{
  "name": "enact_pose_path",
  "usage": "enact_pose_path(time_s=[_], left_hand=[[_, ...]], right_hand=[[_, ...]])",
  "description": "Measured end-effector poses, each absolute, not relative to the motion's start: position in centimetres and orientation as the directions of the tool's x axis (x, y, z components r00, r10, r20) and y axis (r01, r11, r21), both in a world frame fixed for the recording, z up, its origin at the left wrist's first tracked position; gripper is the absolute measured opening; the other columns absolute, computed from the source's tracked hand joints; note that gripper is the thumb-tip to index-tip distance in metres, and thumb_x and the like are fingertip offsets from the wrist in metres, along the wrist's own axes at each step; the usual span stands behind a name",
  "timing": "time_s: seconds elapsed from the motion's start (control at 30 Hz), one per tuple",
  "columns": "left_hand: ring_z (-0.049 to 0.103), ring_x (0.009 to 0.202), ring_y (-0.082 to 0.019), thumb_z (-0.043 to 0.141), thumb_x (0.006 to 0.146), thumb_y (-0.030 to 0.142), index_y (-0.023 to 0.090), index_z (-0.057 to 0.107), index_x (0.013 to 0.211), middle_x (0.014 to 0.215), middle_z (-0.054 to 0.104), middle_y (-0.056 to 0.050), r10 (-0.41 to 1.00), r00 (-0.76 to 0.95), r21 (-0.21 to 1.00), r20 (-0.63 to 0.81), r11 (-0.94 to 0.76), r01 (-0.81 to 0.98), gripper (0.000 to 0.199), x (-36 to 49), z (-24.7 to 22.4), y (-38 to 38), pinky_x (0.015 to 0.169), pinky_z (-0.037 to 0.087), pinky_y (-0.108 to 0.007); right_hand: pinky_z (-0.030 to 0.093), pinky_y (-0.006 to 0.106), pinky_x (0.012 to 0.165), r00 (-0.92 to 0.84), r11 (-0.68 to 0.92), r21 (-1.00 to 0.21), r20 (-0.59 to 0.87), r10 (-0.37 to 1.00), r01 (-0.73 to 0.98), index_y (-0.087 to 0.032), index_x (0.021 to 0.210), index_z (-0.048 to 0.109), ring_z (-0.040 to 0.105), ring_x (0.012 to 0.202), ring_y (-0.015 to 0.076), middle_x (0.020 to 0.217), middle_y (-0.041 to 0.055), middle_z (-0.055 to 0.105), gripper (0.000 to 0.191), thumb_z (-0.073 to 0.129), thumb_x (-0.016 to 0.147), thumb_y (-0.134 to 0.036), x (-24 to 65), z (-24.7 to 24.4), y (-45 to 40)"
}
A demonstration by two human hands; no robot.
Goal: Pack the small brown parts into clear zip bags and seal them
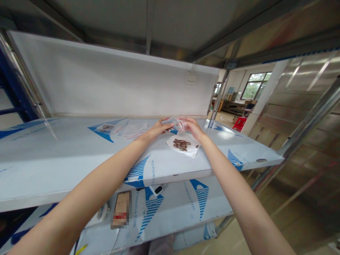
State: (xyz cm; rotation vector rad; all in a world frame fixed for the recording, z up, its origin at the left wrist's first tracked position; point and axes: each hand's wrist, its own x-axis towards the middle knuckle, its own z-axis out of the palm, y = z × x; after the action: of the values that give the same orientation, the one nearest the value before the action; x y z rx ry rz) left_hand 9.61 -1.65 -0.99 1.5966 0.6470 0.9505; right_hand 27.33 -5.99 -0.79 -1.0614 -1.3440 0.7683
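Note:
My left hand [160,128] and my right hand [193,128] are both closed on a clear plastic bag [178,124], held between them just above the shelf. Some small dark pieces seem to be at the left hand's fingertips, too small to make out. Close in front of the bag lies a white sheet [191,151], paper or cloth, bearing a pile of small brown oblong pieces [181,145]. One more brown piece rests near its right edge. Left of my hands, flat clear bags [130,130] lie on the shelf, and a small bag with greyish contents [106,127] is farther left.
The metal shelf [66,156] wears blue-printed protective film. A lower shelf [177,209] holds a phone [120,209] with a cable and a small white device [157,190]. A white panel [119,81] closes the back; a metal post [220,94] stands right, and another shelf hangs overhead.

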Motion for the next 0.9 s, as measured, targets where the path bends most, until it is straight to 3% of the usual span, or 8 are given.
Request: enact_pose_path(time_s=[0.17,0.4,0.53,0.7,0.9], left_hand=[[0.055,0.062,-0.008,0.07,0.07,0.024,0.014,0.052,0.12,0.078,0.064,-0.003,0.822,0.521,0.971,0.229,-0.231,-0.063,0.053,9.22,-0.95,-1.37,0.062,0.039,-0.022],[0.05,0.045,-0.005,0.065,0.074,0.011,0.009,0.052,0.112,0.056,0.058,0.004,0.867,0.448,0.975,0.216,-0.169,-0.142,0.041,9.71,-0.84,-0.98,0.05,0.036,-0.019],[0.05,0.044,-0.005,0.062,0.075,0.006,0.008,0.049,0.114,0.055,0.057,0.005,0.888,0.414,0.975,0.202,-0.14,-0.174,0.041,9.72,-0.85,-0.77,0.05,0.038,-0.018],[0.05,0.046,-0.005,0.059,0.078,0.005,0.006,0.049,0.114,0.051,0.055,0.004,0.887,0.414,0.977,0.203,-0.154,-0.149,0.038,9.65,-0.75,-1.01,0.053,0.041,-0.018],[0.05,0.048,-0.005,0.061,0.076,0.009,0.01,0.052,0.107,0.057,0.056,0.005,0.891,0.394,0.974,0.225,-0.192,-0.122,0.032,9.71,-0.83,-1.02,0.057,0.042,-0.02]], right_hand=[[0.044,0.026,0.062,0.08,0.352,-0.918,0.371,0.925,0.184,-0.019,0.089,0.066,0.057,0.065,0.0133,0.08,0.0024,0.066,0.026,0.059,0.065,-0.025,27.16,-0.75,-6.25],[0.04,0.021,0.051,-0.029,0.281,-0.94,0.281,0.959,0.195,-0.023,0.112,0.057,0.056,0.059,0.0099,0.085,0.0029,0.066,0.038,0.057,0.077,-0.037,27.54,-1.16,-6.59],[0.038,0.019,0.047,-0.09,0.213,-0.963,0.201,0.975,0.162,-0.019,0.101,0.058,0.051,0.053,0.0074,0.073,0.0015,0.064,0.029,0.058,0.078,-0.038,27.52,-1.39,-6.69],[0.035,0.017,0.043,-0.147,0.223,-0.961,0.199,0.969,0.165,-0.016,0.086,0.062,0.045,0.047,0.0053,0.062,-0.0011,0.06,0.017,0.063,0.073,-0.027,27.72,-1.43,-6.25],[0.043,0.019,0.05,-0.131,0.191,-0.971,0.172,0.976,0.146,-0.018,0.09,0.062,0.051,0.051,0.0071,0.066,-0.0004,0.062,0.017,0.063,0.073,-0.019,27.69,-1.42,-6.27]])
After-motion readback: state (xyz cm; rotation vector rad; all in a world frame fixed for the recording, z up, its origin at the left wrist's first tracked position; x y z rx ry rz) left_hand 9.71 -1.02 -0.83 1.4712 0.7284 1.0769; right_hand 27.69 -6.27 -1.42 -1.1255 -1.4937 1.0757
